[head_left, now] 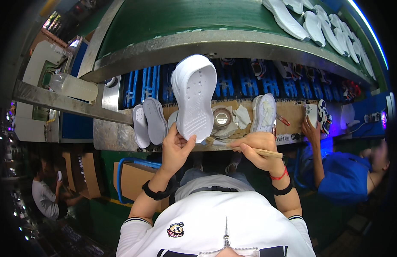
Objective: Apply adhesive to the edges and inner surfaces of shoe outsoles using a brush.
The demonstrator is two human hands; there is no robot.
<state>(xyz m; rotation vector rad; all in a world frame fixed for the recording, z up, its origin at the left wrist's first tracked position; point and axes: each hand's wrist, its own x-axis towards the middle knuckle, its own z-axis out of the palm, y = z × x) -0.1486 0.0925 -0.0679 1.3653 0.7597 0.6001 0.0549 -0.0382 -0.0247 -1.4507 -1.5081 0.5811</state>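
Note:
My left hand (176,147) pinches the lower end of a white shoe sole (196,98), which is held up with its hollow inner side facing me. In my right hand (259,150) is a brush with a wooden handle (269,153); its bristle end points left, close below the sole's lower end. Behind them a small round bowl (222,116) stands on the bench, with crumpled white paper (241,116) beside it. Two pale soles (155,122) lean together to the left of the held one. Another pair of soles (265,113) lies to the right of the paper.
A green conveyor belt (164,19) with a metal edge runs above the bench, carrying several white soles at the far right. Blue racks (226,85) with shoes sit beneath it. A co-worker in blue (344,175) works at right; cardboard boxes (136,180) stand at lower left.

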